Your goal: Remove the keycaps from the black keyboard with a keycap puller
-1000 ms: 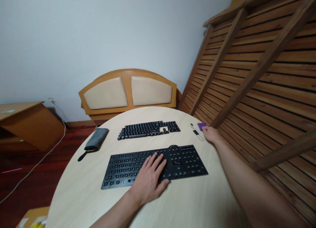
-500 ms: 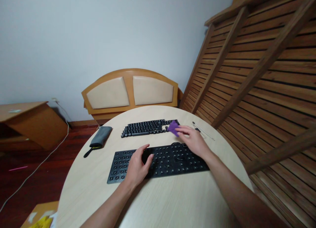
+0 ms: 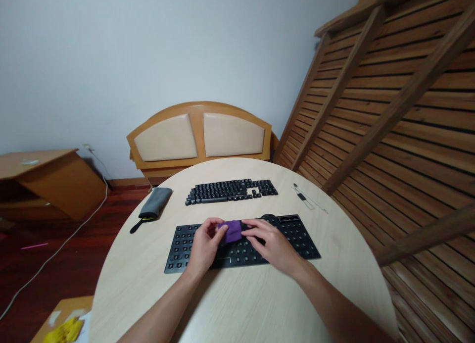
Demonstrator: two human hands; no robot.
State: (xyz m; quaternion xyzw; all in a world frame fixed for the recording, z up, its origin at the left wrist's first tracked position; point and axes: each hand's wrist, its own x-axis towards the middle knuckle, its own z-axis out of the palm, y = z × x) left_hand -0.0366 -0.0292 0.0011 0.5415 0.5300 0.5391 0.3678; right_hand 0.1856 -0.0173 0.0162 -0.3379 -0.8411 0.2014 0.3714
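A small purple cloth [image 3: 232,232] is stretched between my two hands, above the middle of a black keyboard base [image 3: 297,241] with its keycaps off. My left hand [image 3: 205,244] pinches the cloth's left edge between thumb and fingers. At its right edge, my right hand [image 3: 270,244] has closed fingertips on the cloth. Part of the base is hidden beneath both hands. Behind it, the loose black keycaps [image 3: 218,190] lie laid out in keyboard order on the round table [image 3: 237,308].
A grey pouch [image 3: 156,203] with a black loop lies at the table's left. To the right are a keycap puller [image 3: 305,201] and a thin rod-like tool [image 3: 315,200]. A wooden slatted frame [image 3: 415,110] leans along the right side; a padded headboard [image 3: 200,135] stands behind.
My right hand has brought the purple cloth from over the keycaps at the back right to the base's middle. My left hand has taken hold of its other edge.
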